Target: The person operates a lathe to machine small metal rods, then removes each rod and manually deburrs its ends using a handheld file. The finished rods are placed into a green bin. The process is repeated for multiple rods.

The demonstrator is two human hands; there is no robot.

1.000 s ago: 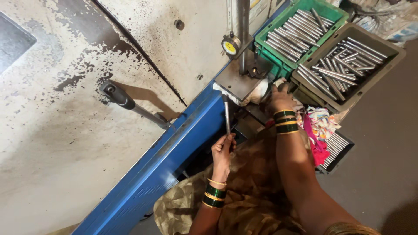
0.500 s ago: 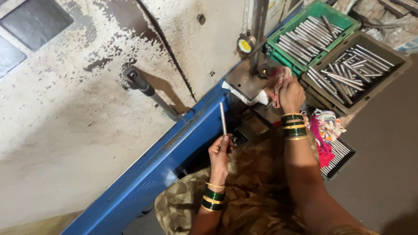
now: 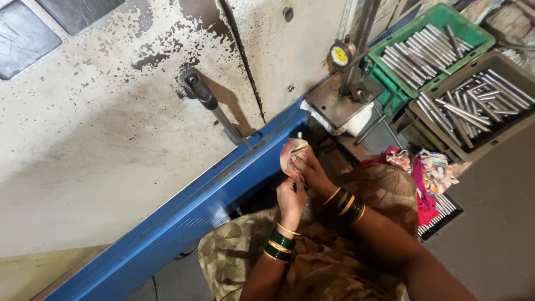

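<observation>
Soft, pale cloth rag (image 3: 292, 156), stained pinkish, bunched around a thin bright metal rod (image 3: 299, 135). Glossy green and gold bangles (image 3: 280, 245) at one wrist, more of the same (image 3: 346, 204) at the other. Painted blue metal frame (image 3: 184, 217), smooth with a slight sheen. Off-white painted panel (image 3: 111, 128), matt, badly chipped and speckled dark (rough-looking where the coat has gone). Dull grey metal plate (image 3: 334, 103) under a dial gauge (image 3: 340, 54). Green plastic crate (image 3: 465, 30) and grey tray (image 3: 515, 62), both filled with shiny, smooth steel rods (image 3: 423, 53). Draped patterned olive fabric (image 3: 312, 267), matt.
</observation>
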